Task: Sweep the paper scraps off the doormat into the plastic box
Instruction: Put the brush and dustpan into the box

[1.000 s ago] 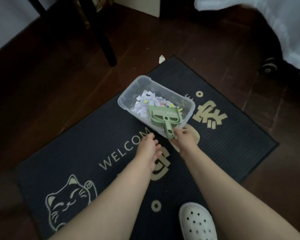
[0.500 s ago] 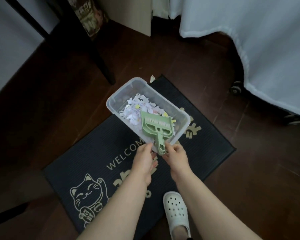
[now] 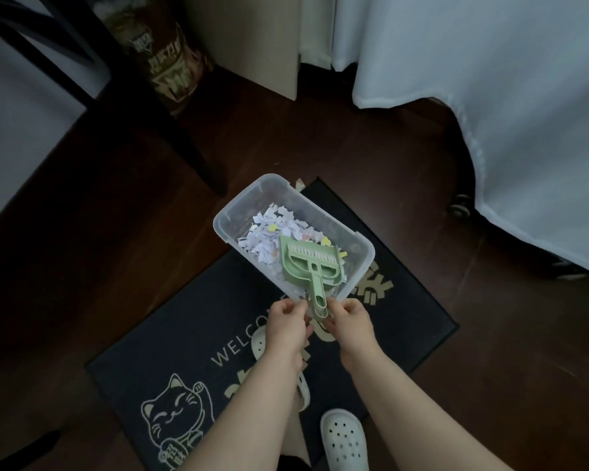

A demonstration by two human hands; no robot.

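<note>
Clear plastic box (image 3: 238,212) — heaped with paper scraps (image 3: 272,232).

Near end of plastic box (image 3: 242,205) is behind left hand (image 3: 286,321) and right hand (image 3: 351,322). Both hold it there, fingertips underneath out of sight. Box floor is buried under paper scraps (image 3: 272,229) and green dustpan (image 3: 306,266). Doormat (image 3: 405,317): WELCOME lettering cut short by left hand, gold characters part-covered by box, cat print clipped by bottom edge. Left shoe (image 3: 259,341) mostly behind forearm, right shoe (image 3: 344,440) clipped at bottom. Bag (image 3: 170,66) print unreadable. Small bit (image 3: 299,183) behind box's far corner: too small to identify.
</note>
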